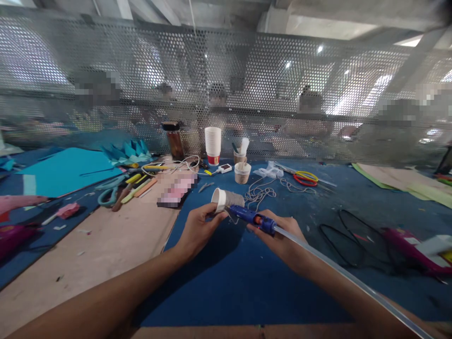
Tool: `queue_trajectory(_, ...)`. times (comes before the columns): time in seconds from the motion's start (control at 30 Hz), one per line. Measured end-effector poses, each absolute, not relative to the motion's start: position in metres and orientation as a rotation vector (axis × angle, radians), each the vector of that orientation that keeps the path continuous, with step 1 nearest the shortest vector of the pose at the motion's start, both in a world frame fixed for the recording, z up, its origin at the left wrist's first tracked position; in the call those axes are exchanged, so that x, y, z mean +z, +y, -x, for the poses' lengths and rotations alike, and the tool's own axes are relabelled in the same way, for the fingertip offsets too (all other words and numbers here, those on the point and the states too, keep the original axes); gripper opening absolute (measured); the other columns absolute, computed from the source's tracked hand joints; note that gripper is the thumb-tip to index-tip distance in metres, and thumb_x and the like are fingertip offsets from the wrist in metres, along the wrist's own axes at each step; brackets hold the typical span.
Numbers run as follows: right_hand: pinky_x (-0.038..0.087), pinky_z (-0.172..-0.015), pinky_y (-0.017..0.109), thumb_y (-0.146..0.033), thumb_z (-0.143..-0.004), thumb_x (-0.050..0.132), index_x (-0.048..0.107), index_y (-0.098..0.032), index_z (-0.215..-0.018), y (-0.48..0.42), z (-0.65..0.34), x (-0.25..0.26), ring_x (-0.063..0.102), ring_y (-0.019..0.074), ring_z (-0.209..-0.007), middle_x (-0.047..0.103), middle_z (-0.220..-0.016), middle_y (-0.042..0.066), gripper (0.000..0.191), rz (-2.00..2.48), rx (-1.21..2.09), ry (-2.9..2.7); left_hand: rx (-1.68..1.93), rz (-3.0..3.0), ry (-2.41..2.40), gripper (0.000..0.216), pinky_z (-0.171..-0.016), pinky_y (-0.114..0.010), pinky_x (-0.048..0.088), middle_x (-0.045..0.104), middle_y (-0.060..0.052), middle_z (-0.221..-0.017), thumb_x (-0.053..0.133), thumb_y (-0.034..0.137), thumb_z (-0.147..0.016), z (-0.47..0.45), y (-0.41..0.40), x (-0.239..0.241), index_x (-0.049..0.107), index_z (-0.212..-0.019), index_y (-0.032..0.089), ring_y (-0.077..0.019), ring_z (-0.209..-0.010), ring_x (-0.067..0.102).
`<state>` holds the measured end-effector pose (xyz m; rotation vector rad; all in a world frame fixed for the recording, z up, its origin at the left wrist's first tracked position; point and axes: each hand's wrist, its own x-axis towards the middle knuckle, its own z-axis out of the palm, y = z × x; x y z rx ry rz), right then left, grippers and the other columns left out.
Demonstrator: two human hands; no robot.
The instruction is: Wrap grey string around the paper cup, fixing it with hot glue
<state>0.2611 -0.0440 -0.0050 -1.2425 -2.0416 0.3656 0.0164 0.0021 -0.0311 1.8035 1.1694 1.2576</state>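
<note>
My left hand [198, 227] is closed around a paper cup [226, 199] wrapped in grey twine, held on its side with the white rim facing left. My right hand [280, 235] grips a blue hot glue gun [251, 218], its nozzle touching the cup's wrapped side. A long clear glue stick [339, 270] runs out of the back of the gun over my right forearm. Loose twine [260, 192] trails from the cup onto the blue mat [226, 282] behind.
A stack of paper cups [213, 145], two twine-covered cups [242, 172], a brown jar [174, 140], scissors [112, 189], red and yellow rings [305, 178], blue paper [68, 169] and black wire hoops [353, 238] lie around. A perforated metal screen [226, 89] stands behind, people beyond it.
</note>
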Motion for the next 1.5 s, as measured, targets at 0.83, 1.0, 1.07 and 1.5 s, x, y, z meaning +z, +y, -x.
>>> queue_trajectory(0.83,0.038,-0.054,0.023,-0.044,-0.100,0.061,0.067,-0.025,-0.099,-0.0451,-0.2606,-0.0025,0.058,0.0115,-0.054,0.068,-0.070,-0.004,0.020,1.255,0.368,-2.088,1.268,-1.796,1.149,0.025,-0.067,-0.025,0.048,0.075,-0.002,-0.078,0.070,0.041,-0.087,-0.0164,0.0018,-0.0311,0.078,-0.087,0.017,-0.0176,-0.073,0.064)
queue_trajectory(1.0,0.040,-0.057,0.023,-0.044,-0.100,0.062,0.068,-0.025,-0.102,-0.0453,-0.2615,-0.0042,0.060,0.0115,-0.056,0.068,-0.073,-0.004,0.019,1.237,0.373,-2.110,1.269,-1.799,1.154,0.024,-0.067,-0.024,0.047,0.074,-0.001,-0.079,0.069,0.039,-0.088,-0.0169,0.0008,-0.0281,0.078,-0.086,0.017,-0.0164,-0.072,0.063)
queue_trajectory(1.07,0.040,-0.057,0.023,-0.045,-0.100,0.062,0.067,-0.026,-0.103,-0.0448,-0.2621,-0.0048,0.061,0.0118,-0.057,0.069,-0.073,-0.005,0.020,1.247,0.368,-2.094,1.260,-1.798,1.164,0.024,-0.066,-0.024,0.047,0.074,-0.001,-0.078,0.069,0.039,-0.088,-0.0169,0.0010,-0.0286,0.078,-0.087,0.017,-0.0163,-0.071,0.063)
queue_trajectory(1.5,0.040,-0.057,0.024,-0.045,-0.101,0.060,0.067,-0.026,-0.102,-0.0450,-0.2631,-0.0023,0.062,0.0123,-0.059,0.070,-0.074,-0.004,0.020,1.255,0.381,-2.089,1.239,-1.785,1.146,0.027,-0.070,-0.026,0.049,0.077,-0.003,-0.083,0.069,0.042,-0.088,-0.0162,0.0018,-0.0300,0.080,-0.091,0.017,-0.0188,-0.075,0.065)
